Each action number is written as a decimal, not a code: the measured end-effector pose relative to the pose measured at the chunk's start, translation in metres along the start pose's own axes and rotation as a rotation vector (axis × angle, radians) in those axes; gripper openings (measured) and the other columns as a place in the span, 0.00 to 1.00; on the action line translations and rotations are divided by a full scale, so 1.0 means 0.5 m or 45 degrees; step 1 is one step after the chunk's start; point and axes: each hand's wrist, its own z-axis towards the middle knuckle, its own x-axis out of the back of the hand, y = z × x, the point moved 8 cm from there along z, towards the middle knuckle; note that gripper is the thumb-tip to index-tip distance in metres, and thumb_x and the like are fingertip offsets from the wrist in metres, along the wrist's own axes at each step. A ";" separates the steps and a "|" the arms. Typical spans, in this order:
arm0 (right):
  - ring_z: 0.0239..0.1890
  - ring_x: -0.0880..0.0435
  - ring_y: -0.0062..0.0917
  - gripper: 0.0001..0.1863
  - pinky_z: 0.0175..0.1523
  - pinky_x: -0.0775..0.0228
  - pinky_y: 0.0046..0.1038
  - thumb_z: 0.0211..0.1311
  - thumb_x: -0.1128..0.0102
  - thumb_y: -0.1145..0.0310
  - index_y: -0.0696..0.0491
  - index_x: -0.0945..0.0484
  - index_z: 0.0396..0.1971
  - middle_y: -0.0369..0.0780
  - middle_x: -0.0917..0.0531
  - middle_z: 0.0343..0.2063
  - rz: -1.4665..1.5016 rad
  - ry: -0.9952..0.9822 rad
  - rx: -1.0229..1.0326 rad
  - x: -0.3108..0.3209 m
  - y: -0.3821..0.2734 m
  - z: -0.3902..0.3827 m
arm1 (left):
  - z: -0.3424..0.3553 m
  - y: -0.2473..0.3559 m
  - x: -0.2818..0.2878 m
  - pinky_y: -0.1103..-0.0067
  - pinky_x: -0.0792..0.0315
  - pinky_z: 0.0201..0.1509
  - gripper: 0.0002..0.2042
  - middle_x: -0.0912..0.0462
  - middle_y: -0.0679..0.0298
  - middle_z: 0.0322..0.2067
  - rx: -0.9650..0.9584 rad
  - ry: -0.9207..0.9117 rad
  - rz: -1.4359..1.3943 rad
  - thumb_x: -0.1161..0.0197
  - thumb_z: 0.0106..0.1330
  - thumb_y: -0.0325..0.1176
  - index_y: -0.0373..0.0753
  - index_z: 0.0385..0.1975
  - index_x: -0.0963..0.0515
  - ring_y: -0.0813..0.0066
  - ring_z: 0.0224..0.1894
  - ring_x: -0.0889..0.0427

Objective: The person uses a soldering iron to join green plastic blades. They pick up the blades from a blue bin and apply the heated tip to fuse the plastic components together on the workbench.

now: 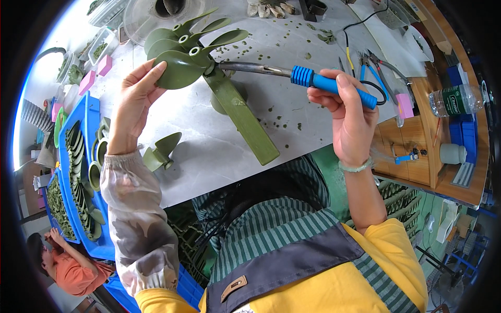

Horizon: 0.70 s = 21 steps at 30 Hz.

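My left hand [143, 88] pinches the rounded blade of a green propeller part [183, 70] at the upper middle. Similar propeller pieces sit above it, fixed to a long green bar [242, 120] that slants toward me over a round green base. My right hand [344, 104] grips the blue handle of a corded heat tool [326, 82]; its long metal tip reaches the joint between the propeller and the bar, where contact is hard to tell. A separate green bladed piece [162, 152] lies left of the bar.
Blue trays [96, 115] of green parts line the left. Cutters [381, 75], pink blocks [404, 106] and a bottle [454, 100] are on the right, beside a wooden shelf unit [433, 151]. Green crumbs dot the table [209, 180]. A person in orange [78, 268] is at lower left.
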 end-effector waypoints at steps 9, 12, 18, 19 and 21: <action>0.31 0.16 0.26 0.14 0.41 0.20 0.28 0.66 0.51 0.68 0.65 0.22 0.38 0.43 0.17 0.29 0.015 0.000 0.019 0.008 0.007 0.001 | -0.004 0.007 -0.013 0.86 0.22 0.41 0.11 0.18 0.65 0.35 -0.003 -0.004 -0.003 0.39 0.63 0.30 0.33 0.43 0.22 0.82 0.35 0.18; 0.31 0.16 0.26 0.14 0.40 0.20 0.27 0.66 0.52 0.69 0.65 0.22 0.38 0.43 0.17 0.29 0.027 -0.012 0.009 0.007 0.008 -0.001 | 0.001 0.004 -0.007 0.87 0.22 0.41 0.11 0.18 0.65 0.35 0.001 -0.006 -0.007 0.39 0.63 0.30 0.33 0.43 0.22 0.82 0.35 0.18; 0.31 0.16 0.26 0.14 0.40 0.21 0.27 0.66 0.52 0.69 0.65 0.22 0.38 0.43 0.18 0.28 0.029 -0.019 -0.002 0.003 0.002 -0.007 | -0.001 0.007 -0.012 0.87 0.22 0.41 0.11 0.18 0.64 0.35 0.005 -0.013 0.003 0.39 0.63 0.30 0.33 0.43 0.22 0.81 0.35 0.18; 0.31 0.16 0.26 0.14 0.40 0.21 0.27 0.66 0.52 0.69 0.65 0.22 0.38 0.43 0.18 0.28 0.029 -0.019 -0.002 0.003 0.001 -0.007 | -0.001 0.007 -0.013 0.87 0.22 0.41 0.11 0.18 0.64 0.35 0.005 -0.013 0.003 0.39 0.63 0.30 0.33 0.43 0.22 0.81 0.35 0.18; 0.31 0.16 0.26 0.13 0.40 0.21 0.27 0.66 0.52 0.69 0.65 0.23 0.38 0.43 0.18 0.28 0.019 -0.017 -0.017 0.002 0.001 -0.008 | -0.002 0.007 -0.013 0.87 0.22 0.41 0.11 0.18 0.64 0.35 0.004 -0.013 -0.005 0.39 0.63 0.30 0.33 0.43 0.22 0.81 0.35 0.18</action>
